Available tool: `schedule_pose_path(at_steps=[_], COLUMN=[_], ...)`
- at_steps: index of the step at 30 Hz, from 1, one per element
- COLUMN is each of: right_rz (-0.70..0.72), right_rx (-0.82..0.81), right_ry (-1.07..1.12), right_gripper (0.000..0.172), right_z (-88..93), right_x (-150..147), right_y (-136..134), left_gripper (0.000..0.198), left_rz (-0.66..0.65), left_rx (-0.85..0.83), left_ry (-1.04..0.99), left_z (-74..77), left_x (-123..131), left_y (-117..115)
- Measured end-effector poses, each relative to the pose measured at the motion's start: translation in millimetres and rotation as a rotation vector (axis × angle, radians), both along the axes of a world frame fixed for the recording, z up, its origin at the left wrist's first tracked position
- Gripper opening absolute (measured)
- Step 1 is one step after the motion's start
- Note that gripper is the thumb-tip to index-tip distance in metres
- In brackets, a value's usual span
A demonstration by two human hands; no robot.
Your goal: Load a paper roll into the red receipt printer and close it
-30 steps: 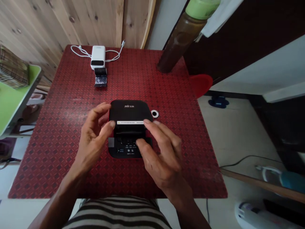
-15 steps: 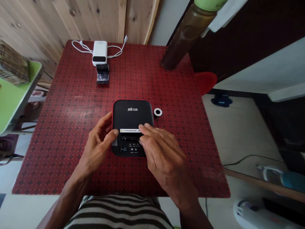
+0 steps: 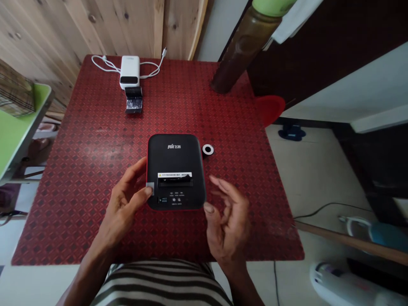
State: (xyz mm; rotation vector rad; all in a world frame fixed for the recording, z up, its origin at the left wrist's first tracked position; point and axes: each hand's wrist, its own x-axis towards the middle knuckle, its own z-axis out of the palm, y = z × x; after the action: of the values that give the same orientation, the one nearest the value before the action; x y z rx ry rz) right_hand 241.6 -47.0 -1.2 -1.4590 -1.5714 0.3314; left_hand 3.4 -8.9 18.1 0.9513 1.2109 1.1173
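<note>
A black receipt printer [image 3: 174, 165] with its lid down lies flat in the middle of the red patterned table [image 3: 95, 140]. My left hand [image 3: 127, 204] rests against its left front corner, thumb on the grey side tab, fingers loosely spread. To the right of the printer's front my right hand [image 3: 227, 221] hovers with fingers apart and slightly curled, holding nothing and touching nothing. A small white ring [image 3: 208, 149] lies just right of the printer's back corner.
At the table's far side sit a white power bank [image 3: 129, 72] with a white cable [image 3: 153, 70] and a small black module [image 3: 134, 101]. A tall brown bottle [image 3: 242, 46] stands at the back right. A green table [image 3: 15, 127] is at left; floor clutter at right.
The printer's lid went from raised to shut under both hands. My right hand has since lifted off the printer's front and drawn back to the right; my left hand stays at the left side.
</note>
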Motion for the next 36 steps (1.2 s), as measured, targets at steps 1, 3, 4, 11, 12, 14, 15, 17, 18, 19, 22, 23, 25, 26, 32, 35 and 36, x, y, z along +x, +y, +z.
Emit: schedule_pose_path(at_steps=[1, 3, 4, 11, 12, 14, 15, 17, 18, 19, 22, 23, 25, 26, 32, 35, 36], right_rz=[0.004, 0.041, 0.060, 0.089, 0.089, 0.083, 0.078, 0.071, 0.067, 0.065, 0.064, 0.062, 0.053, 0.051, 0.103, 0.061, 0.040], right_rx=[-0.037, -0.096, -0.111, -0.119, -0.120, -0.118, -0.112, -0.101, -0.095, -0.092, -0.086, -0.078, -0.058, -0.051, -0.078, -0.044, -0.027], right_ry=[0.007, -0.012, -0.028, -0.059, -0.060, -0.068, -0.075, -0.090, -0.093, -0.092, -0.095, -0.105, -0.131, -0.140, -0.011, 0.053, 0.063], right_gripper=[0.049, 0.054, 0.056, 0.058, 0.057, 0.057, 0.057, 0.059, 0.059, 0.059, 0.060, 0.061, 0.064, 0.064, 0.058, 0.057, 0.053], right_z=[-8.7, -23.2, -28.5, -41.1, -41.9, -43.5, -44.4, -46.2, -47.1, -48.0, -50.1, -50.5, -50.7, -50.5, -37.9, -14.3, -3.4], right_x=[-2, -7, -11, -23, -23, -23, -23, -23, -23, -24, -24, -25, -26, -26, -15, -1, 4], right_y=[-5, -12, -15, -12, -11, -10, -10, -10, -11, -11, -12, -11, -11, -11, -9, 4, 13], left_gripper=[0.056, 0.054, 0.053, 0.052, 0.053, 0.054, 0.055, 0.056, 0.056, 0.056, 0.055, 0.054, 0.054, 0.054, 0.056, 0.059, 0.060], left_rz=[-0.006, -0.010, -0.005, 0.047, 0.052, 0.060, 0.063, 0.076, 0.084, 0.091, 0.117, 0.122, 0.127, 0.125, 0.070, 0.028, 0.016], left_rx=[0.005, 0.010, 0.008, -0.010, -0.013, -0.023, -0.028, -0.035, -0.036, -0.038, -0.042, -0.043, -0.045, -0.043, 0.032, 0.058, 0.065], left_ry=[0.010, 0.022, 0.026, 0.012, 0.014, 0.024, 0.027, 0.026, 0.020, 0.012, -0.020, -0.027, -0.034, -0.033, 0.016, 0.016, 0.007], left_z=[0.4, 1.3, 1.7, 1.7, 2.1, 3.6, 4.6, 6.3, 6.8, 7.0, 6.5, 6.3, 6.0, 6.0, 1.9, -2.0, -3.4], left_x=[-1, -1, 0, 7, 8, 10, 11, 13, 14, 15, 18, 18, 19, 20, 15, 11, 10], left_y=[-1, -1, -1, 0, 0, -1, -1, -1, -1, -1, 0, 0, 0, 0, -2, -1, -1])
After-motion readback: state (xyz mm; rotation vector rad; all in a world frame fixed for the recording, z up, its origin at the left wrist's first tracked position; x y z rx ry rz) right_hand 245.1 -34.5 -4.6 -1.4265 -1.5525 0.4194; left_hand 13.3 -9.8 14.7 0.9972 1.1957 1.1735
